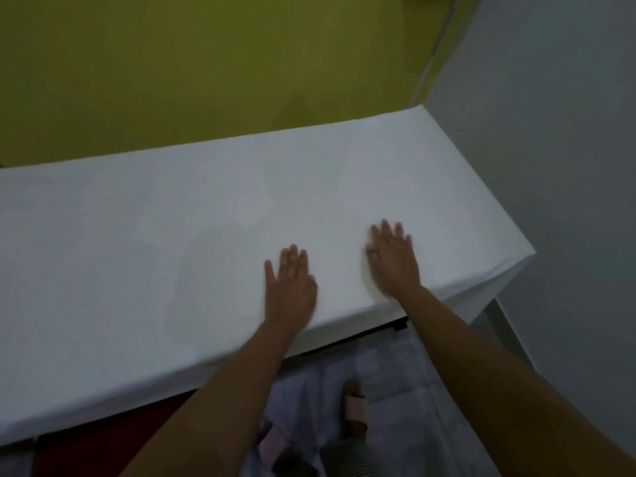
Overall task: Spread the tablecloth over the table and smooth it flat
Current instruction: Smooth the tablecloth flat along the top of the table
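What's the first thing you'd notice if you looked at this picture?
The big white tablecloth covering the table fills the middle of the view. Two bare hands lie flat on it near the front edge, the left hand beside the right hand, fingers straight. Behind the table stands a bright yellow-green wall.

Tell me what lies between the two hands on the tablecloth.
Only bare white tablecloth in the head view: nothing sits between the left hand and the right hand, both flat on it.
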